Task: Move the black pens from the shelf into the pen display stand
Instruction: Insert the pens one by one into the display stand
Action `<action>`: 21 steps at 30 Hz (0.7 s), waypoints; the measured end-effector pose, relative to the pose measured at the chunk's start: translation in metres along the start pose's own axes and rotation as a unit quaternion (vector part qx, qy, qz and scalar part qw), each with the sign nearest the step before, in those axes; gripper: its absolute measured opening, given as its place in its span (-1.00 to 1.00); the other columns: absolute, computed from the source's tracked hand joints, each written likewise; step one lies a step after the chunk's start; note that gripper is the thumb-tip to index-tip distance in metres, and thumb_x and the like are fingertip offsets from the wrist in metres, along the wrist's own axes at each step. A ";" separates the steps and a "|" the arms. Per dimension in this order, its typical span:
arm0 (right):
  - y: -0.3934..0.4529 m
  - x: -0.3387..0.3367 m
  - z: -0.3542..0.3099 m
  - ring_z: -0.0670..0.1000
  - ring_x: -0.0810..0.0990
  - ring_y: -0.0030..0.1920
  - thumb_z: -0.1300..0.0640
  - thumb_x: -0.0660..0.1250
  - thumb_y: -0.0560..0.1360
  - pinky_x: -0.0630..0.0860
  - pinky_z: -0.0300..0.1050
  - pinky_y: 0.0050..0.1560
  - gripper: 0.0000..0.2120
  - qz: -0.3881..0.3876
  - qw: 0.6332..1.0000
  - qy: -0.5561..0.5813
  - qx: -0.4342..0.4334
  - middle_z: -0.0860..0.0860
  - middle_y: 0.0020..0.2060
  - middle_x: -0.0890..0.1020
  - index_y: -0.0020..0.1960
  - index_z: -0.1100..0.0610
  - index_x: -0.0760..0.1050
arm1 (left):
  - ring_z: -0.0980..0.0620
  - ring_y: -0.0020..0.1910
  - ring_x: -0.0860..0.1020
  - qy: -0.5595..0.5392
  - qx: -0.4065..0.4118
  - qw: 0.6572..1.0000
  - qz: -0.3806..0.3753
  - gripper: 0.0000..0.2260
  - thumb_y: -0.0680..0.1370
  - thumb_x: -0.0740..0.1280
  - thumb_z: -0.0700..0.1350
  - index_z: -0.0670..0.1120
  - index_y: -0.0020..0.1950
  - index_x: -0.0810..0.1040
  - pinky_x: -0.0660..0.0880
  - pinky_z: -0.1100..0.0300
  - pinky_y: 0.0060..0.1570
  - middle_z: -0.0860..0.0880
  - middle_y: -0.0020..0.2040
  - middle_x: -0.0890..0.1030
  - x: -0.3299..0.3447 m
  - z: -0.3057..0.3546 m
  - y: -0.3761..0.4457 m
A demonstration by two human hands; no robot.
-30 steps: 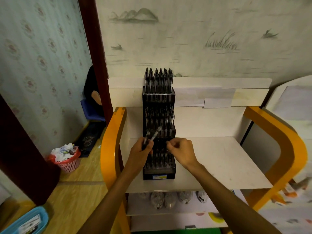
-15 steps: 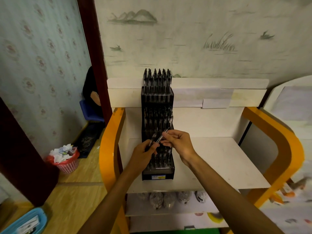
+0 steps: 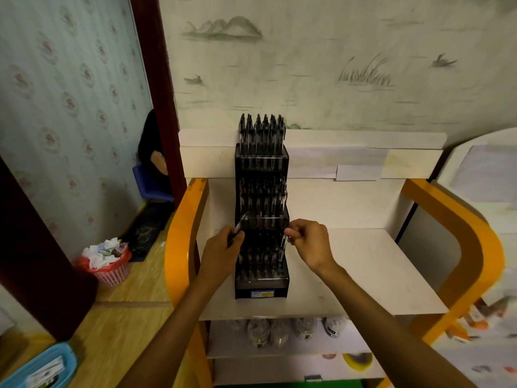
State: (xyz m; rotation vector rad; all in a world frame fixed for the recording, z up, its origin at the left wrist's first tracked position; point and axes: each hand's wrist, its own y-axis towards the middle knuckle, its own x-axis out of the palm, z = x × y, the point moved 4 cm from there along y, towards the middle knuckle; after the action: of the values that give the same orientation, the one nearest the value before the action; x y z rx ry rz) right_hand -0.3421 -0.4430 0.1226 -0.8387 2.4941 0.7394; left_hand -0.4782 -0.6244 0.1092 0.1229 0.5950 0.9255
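Note:
A black three-tier pen display stand (image 3: 261, 284) stands on the white shelf (image 3: 349, 275), its tiers packed with several black pens. My left hand (image 3: 223, 247) grips one black pen (image 3: 240, 222) at the stand's left side, the pen slanting up and right. My right hand (image 3: 307, 242) pinches another black pen (image 3: 283, 245) upright over the right end of the lowest tier, its lower part among the pens there.
Orange curved side panels (image 3: 181, 247) flank the shelf. A lower shelf holds several small packets (image 3: 279, 331). On the wooden floor at left stand a red waste basket (image 3: 109, 267) and a blue tray (image 3: 39, 368). A wallpapered wall rises behind.
My right hand took a pen from the two held by my left hand and carried it right and down to the lowest tier. My left hand shifted left, keeping one pen.

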 end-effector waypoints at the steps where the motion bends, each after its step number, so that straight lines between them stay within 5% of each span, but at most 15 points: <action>1: 0.000 0.001 0.001 0.04 0.61 -0.30 0.19 0.39 0.56 0.52 -0.18 -0.16 -0.82 -0.001 1.000 -0.028 -0.009 0.11 -0.37 0.63 -0.19 0.24 0.62 | 0.21 -0.51 0.44 -0.007 -0.002 1.000 0.000 -0.71 0.66 0.27 -0.08 0.03 -0.26 0.35 0.31 0.40 -0.49 0.18 -0.48 0.48 0.000 0.000 0.001; 8: -0.007 0.011 0.008 0.03 0.61 -0.29 0.14 0.38 0.57 0.49 -0.14 -0.18 -0.74 -0.033 0.994 -0.095 -0.032 0.07 -0.38 0.63 -0.27 0.21 0.58 | 0.16 -0.51 0.36 -0.014 0.009 1.000 -0.007 -0.73 0.68 0.22 -0.02 0.06 -0.23 0.37 0.25 0.28 -0.47 0.15 -0.47 0.42 -0.003 -0.002 0.001; 21: -0.021 0.027 0.032 0.03 0.60 -0.30 0.00 0.37 0.57 0.53 -0.06 -0.13 -0.63 -0.101 0.985 -0.141 0.007 0.15 -0.36 0.66 -0.27 0.25 0.64 | 0.20 -0.48 0.39 -0.038 -0.016 0.999 -0.036 -0.77 0.67 0.25 -0.09 -0.07 -0.18 0.46 0.28 0.38 -0.45 0.17 -0.46 0.45 0.000 -0.009 -0.003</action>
State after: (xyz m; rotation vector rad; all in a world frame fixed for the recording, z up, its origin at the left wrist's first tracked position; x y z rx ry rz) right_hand -0.3421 -0.4495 0.0759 -0.8976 2.1261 0.7145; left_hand -0.4814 -0.6277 0.1006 0.1072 0.5114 0.8557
